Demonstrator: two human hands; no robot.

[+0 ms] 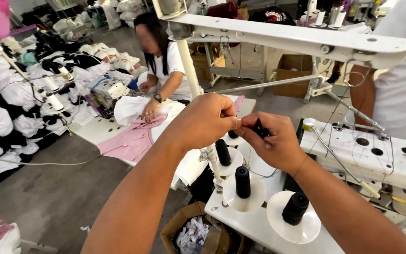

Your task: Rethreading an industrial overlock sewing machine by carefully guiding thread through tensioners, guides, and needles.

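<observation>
Thread: barely visible, looks like a fine strand pinched between both hands at the middle of the view, above the spool stand; too thin to trace properly.
Right hand (271, 143): fingers curled tight around a small black piece (261, 128), thumb and forefinger pressed together at the tip.
Left hand (206, 120): closed in a narrow pinch, fingertips meeting the right hand's, nearly touching.
Spools: three black thread cones (243, 181) (295, 207) (222, 152) standing upright on round white discs, right under the hands, a fourth mostly hidden behind the left hand.
Stand: white spool stand (254, 223) with a white pole (190, 66) going up to an overhead thread guide arm (301, 40).
Machine: white sewing machine (372, 153) just to the right, thread holes on top, kinda grubby.
Box: cardboard box (198, 233) on the floor below the stand, stuffed with scraps.
Next table: another person (163, 61) in a white shirt sitting at a white table (95, 129), hands on pink fabric (135, 138).
Right edge: someone else's arm and white shirt (402, 89), standing close by the machine.
Room: workshop with a grey concrete floor (48, 193), heaps of white and black garments (5, 108) piled along the left, more machines and boxes in the back.
</observation>
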